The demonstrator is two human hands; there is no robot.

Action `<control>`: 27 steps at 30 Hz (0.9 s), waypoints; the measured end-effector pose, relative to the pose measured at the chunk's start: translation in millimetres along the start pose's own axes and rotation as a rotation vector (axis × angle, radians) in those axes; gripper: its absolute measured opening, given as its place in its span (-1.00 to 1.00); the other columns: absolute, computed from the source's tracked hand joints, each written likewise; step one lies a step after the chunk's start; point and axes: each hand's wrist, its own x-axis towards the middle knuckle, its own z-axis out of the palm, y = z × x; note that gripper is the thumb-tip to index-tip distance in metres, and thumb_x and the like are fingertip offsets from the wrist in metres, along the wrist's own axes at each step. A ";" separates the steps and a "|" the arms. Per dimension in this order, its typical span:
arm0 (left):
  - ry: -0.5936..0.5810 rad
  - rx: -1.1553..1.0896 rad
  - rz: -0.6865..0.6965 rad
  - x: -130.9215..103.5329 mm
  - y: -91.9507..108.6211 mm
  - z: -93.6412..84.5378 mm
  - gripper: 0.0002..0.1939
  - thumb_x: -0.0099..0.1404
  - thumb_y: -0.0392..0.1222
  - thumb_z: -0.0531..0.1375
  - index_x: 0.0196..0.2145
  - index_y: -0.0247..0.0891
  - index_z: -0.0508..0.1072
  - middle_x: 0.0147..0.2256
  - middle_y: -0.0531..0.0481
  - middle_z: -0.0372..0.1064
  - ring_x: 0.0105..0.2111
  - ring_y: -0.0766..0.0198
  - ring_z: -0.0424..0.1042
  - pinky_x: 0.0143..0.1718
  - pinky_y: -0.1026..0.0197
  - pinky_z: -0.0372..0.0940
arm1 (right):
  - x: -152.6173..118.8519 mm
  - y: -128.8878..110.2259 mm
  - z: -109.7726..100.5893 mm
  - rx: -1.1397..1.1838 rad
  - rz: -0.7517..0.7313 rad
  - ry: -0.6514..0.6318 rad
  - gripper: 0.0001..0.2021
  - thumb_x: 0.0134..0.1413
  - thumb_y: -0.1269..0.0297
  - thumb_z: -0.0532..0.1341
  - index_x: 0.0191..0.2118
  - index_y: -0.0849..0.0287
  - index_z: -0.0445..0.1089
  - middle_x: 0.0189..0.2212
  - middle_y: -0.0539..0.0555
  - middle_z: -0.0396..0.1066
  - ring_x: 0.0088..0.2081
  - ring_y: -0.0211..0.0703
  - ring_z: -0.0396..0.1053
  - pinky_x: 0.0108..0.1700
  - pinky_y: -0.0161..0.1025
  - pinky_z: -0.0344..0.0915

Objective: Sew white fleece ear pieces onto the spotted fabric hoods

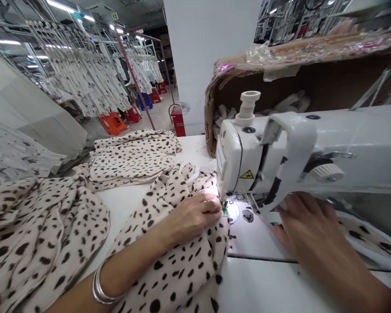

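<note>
A white sewing machine (280,143) fills the right side, its needle area brightly lit. Cream fabric with dark spots (182,265) lies left of the needle and hangs toward me. My left hand (195,215), with silver bangles at the wrist, rests on this fabric just left of the needle, fingers closed in a pinch on it. Under the machine arm, my right hand (303,221) reaches in right of the needle; its fingertips are partly hidden behind machine parts, and what they touch is unclear.
Folded spotted fabric (133,156) lies at the back of the white table (257,287); more spotted cloth (42,243) is heaped at left. Behind the machine stands a cardboard box (210,108). Another spotted piece (371,234) lies at far right.
</note>
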 end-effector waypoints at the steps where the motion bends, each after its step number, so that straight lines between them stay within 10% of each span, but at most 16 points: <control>1: 0.002 0.005 -0.001 0.3 0.0 0.1 -0.76 0.48 -0.37 0.01 -0.23 -0.36 0.47 -0.22 -0.06 0.46 -0.17 0.25 0.36 -0.12 0.24 0.38 | -2.4 -8.3 -0.1 0.005 -0.056 0.027 -0.75 0.29 0.38 0.01 -0.22 0.22 0.46 -0.25 0.29 0.47 -0.16 0.21 0.43 -0.21 0.05 0.29; 5: 0.015 0.009 0.000 2.9 0.8 -0.1 -0.78 0.46 -0.38 0.04 -0.26 -0.37 0.49 -0.25 -0.06 0.47 -0.16 0.23 0.39 -0.09 0.20 0.36 | -15.1 -53.4 3.5 0.296 -0.363 0.084 -0.67 0.40 0.33 -0.05 0.03 0.18 0.43 -0.01 0.12 0.49 0.02 -0.08 0.39 0.03 -0.10 0.25; 9: -0.008 0.020 -0.006 4.7 0.2 -0.4 -0.77 0.44 -0.43 0.03 -0.25 -0.37 0.48 -0.28 -0.08 0.47 -0.12 0.22 0.39 -0.03 0.18 0.34 | -17.8 -80.1 6.6 0.440 -0.324 0.119 -0.62 0.46 0.21 -0.09 -0.02 0.13 0.46 -0.03 -0.03 0.52 0.02 -0.22 0.40 0.05 -0.21 0.19; 27: -0.104 0.006 -0.078 3.4 -5.8 -0.3 -0.75 0.41 -0.49 0.00 -0.26 -0.35 0.46 -0.20 -0.11 0.45 -0.11 0.18 0.37 -0.10 0.19 0.38 | -16.9 -79.1 7.5 0.425 -0.323 0.111 -0.61 0.46 0.27 -0.11 -0.03 0.12 0.47 0.00 -0.04 0.50 0.07 -0.20 0.38 0.02 -0.21 0.23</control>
